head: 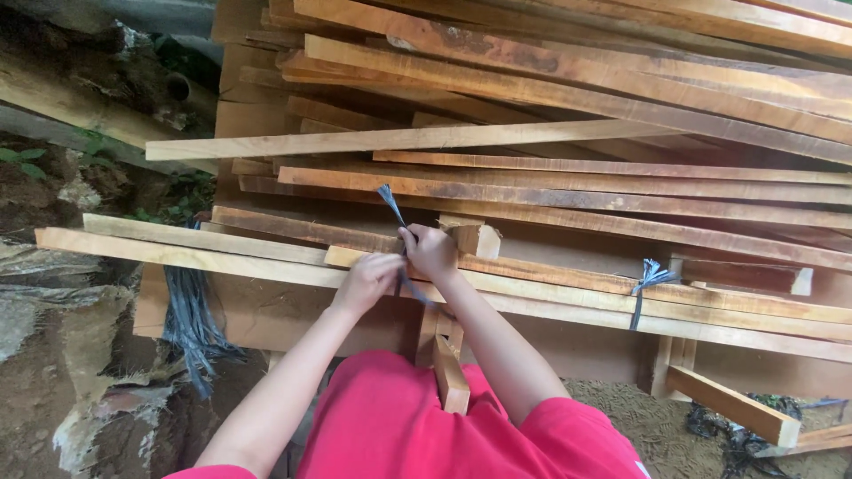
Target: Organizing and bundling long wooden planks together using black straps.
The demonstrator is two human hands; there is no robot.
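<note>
1. From the head view, both hands meet at the near edge of a stack of long wooden slats [568,293] that rests on a rough timber frame [728,404].

2. My left hand [366,282] is curled closed on the front edge of the slats, its fingers pinched at the lower part of a dark plastic strap [391,206]. I cannot see how much strap is inside the fist.

3. My right hand [430,251] is also closed, gripping the same strap just above the left hand; the strap's frayed free end sticks up and to the left past the knuckles.

4. The strap sits at the bundle's front edge, wrapped round the lowest few pale slats, between the two hands, which touch each other.

5. I judge the step in hand to be the tying or tightening of this strap round the slats; the knot itself is hidden by the fingers.

6. A second strap tie [646,282] already sits knotted further to the right on the same slats, well apart from the hands.

7. The next move, as I read it, calls for steady opposing tension on both ends so the slats stay square.

8. A loose bunch of dark straps [188,324] hangs at the left end of the frame.
</note>
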